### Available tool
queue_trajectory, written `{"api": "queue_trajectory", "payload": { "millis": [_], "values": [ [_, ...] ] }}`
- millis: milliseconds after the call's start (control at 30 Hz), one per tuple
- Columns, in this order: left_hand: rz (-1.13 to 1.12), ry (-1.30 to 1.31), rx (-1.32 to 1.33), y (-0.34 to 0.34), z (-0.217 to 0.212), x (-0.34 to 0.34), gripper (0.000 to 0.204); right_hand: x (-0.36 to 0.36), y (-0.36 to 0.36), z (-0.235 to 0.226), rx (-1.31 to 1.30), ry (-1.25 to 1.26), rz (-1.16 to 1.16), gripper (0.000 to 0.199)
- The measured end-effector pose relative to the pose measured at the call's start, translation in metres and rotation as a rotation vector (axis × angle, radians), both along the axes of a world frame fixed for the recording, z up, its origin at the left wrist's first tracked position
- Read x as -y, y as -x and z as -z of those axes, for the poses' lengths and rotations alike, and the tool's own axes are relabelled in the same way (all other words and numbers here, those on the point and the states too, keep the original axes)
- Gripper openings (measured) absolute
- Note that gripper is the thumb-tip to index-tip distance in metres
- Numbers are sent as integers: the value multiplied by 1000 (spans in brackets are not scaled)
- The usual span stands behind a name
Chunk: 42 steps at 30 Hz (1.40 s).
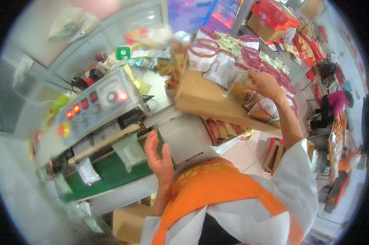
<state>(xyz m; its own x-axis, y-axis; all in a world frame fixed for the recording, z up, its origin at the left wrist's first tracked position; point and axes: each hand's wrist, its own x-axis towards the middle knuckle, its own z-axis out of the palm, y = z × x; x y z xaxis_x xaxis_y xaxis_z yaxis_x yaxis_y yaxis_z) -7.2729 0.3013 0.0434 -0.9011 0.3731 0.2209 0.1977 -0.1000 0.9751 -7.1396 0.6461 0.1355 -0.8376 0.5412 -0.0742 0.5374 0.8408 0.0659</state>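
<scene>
My right hand (264, 84) is over a cardboard box (198, 92) at the upper right. Its fingers are closed on the upper part of a clear bag (238, 90) with brown food inside. Packed around it are several upright bags with dark red and pale tops, such as a white bag (220, 67). My left hand (160, 162) hangs empty, fingers apart, beside the green conveyor belt (113, 179) of a bag-sealing machine (100, 112). Closest to it on the belt lies a pale sealed bag (129, 152); a smaller white bag (87, 171) lies farther left.
The sealer's panel has lit red lamps and a knob. Bundled packets (225, 130) lie beneath the cardboard box. At the far right a person in a magenta top (337, 102) is bent by a long table. Red boxes (274, 16) are stacked at the back.
</scene>
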Motion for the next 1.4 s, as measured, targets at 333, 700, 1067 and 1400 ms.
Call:
{"api": "queue_trajectory", "payload": {
  "millis": [333,700,1067,1400],
  "values": [
    [117,-8,-58,8,1,0,32,63,8,-68,-423,192,-387,11],
    [1232,-430,802,-5,-23,-26,51,151,67,-14,-792,1065,-750,8],
    [218,72,596,19,15,4,37,194,92,95,-517,1750,222,31],
    [-41,166,725,44,61,10,38,208,132,166,-646,1577,393,27]
  ]
}}
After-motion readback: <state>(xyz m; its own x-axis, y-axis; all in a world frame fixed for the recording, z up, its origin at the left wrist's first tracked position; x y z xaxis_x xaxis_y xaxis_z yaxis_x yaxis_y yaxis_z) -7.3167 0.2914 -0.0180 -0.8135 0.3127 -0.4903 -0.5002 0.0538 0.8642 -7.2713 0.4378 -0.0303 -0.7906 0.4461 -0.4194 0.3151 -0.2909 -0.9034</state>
